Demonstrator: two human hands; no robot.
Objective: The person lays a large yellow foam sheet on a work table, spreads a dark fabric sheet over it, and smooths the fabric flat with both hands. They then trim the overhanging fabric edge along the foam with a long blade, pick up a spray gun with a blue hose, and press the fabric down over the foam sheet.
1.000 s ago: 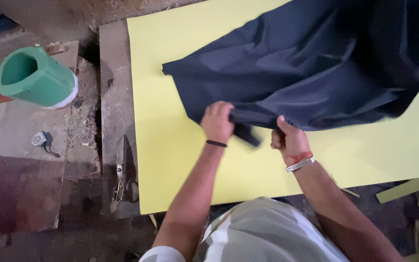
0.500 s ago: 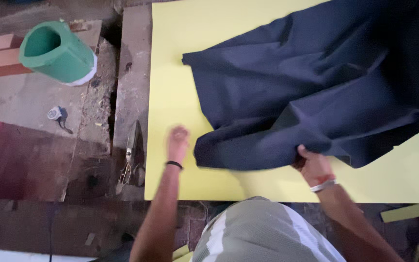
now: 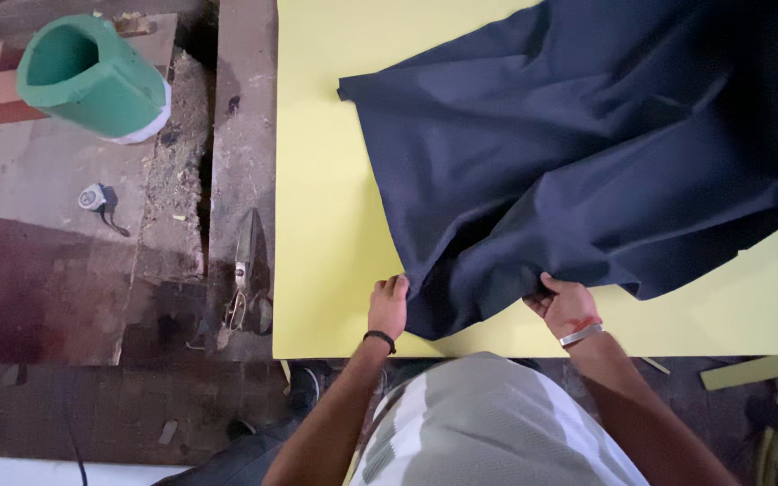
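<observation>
A large dark navy cloth [image 3: 578, 153] lies rumpled across a yellow table top [image 3: 326, 207], reaching from the near edge to the far right. My left hand [image 3: 388, 306] grips the cloth's near left edge. A short way to the right, my right hand [image 3: 566, 306] pinches the same near edge, with a bracelet on its wrist. A fold of cloth hangs between the two hands at the table's front edge.
A pair of big scissors [image 3: 245, 279] lies on the worn wooden bench left of the yellow top. A green bucket [image 3: 92, 81] stands on the floor at the far left, with a small round object [image 3: 94, 196] below it.
Earlier both hands held a bunched fold close together. The left hand let go, swung out left, and now grips the cloth's edge again. The cloth is spread wider.
</observation>
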